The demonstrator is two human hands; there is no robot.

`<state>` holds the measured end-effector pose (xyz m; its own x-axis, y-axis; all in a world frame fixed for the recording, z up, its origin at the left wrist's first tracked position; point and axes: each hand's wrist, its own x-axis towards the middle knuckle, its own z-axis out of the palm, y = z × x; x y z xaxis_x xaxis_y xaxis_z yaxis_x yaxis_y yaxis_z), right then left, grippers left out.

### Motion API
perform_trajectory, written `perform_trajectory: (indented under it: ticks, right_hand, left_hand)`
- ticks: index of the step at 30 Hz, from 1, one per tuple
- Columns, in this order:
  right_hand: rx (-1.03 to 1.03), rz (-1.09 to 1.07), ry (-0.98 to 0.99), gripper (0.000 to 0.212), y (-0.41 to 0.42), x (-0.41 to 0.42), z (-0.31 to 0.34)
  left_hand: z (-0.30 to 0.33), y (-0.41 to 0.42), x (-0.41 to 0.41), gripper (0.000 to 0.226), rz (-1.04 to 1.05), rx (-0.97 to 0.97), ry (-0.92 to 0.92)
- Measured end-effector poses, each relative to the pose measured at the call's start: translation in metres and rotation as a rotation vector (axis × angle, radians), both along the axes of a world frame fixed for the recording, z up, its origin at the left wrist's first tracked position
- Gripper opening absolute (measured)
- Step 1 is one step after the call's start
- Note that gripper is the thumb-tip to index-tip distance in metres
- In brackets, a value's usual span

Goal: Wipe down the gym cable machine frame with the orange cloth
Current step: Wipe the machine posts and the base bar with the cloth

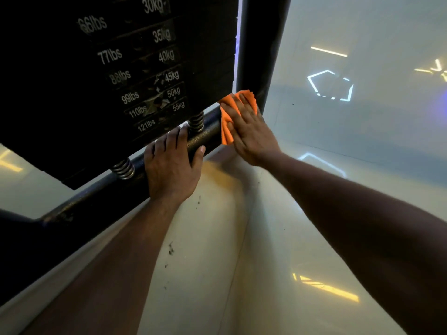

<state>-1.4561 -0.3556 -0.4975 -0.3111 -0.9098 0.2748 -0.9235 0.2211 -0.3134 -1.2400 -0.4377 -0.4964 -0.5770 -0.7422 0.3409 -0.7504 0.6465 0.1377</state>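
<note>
Weight stack (135,68) upper left. Left hand (171,170) rests on base bar (208,136), fingers curled over it. Right hand (249,131), fingers flat, presses orange cloth (227,131) at bar-upright post (261,44) corner.

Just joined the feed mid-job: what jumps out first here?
The orange cloth stands out, pressed flat under the right hand where the dark lower frame bar meets the upright post. The left hand grips that bar nearer the camera, between two coil springs. Above sits the weight stack, its white labels readable from 30kg to 121lbs.
</note>
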Motion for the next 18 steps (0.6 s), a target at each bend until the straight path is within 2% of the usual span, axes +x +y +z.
perform_trajectory:
  ticks: [3,6,9,11,14,16,18]
  right_hand:
    - [-0.027,0.103,-0.022,0.061,-0.004,0.031,-0.009]
    - [0.026,0.234,0.15,0.062,-0.002,-0.008,0.0]
    - [0.021,0.137,0.128,0.059,-0.006,-0.031,0.009]
    - [-0.026,0.043,0.018,0.058,-0.011,0.001,0.003]
    - [-0.019,0.154,0.034,0.062,-0.002,0.032,-0.016]
    - [0.018,0.239,0.115,0.066,0.004,0.011,-0.014]
    - [0.039,0.186,0.11,0.066,0.006,-0.013,-0.003]
  left_hand:
    - [0.0,0.001,0.0,0.066,0.0,-0.005,0.001]
    - [-0.001,0.0,0.001,0.065,-0.007,-0.018,0.005]
    - [0.0,0.0,0.0,0.066,0.006,0.002,-0.003]
    - [-0.001,0.0,0.0,0.066,0.01,0.0,0.005]
    - [-0.005,0.0,0.001,0.065,-0.003,-0.015,0.006]
    - [-0.005,-0.002,0.001,0.064,-0.004,-0.011,0.002]
    - [-0.003,-0.002,0.0,0.064,-0.001,-0.001,-0.006]
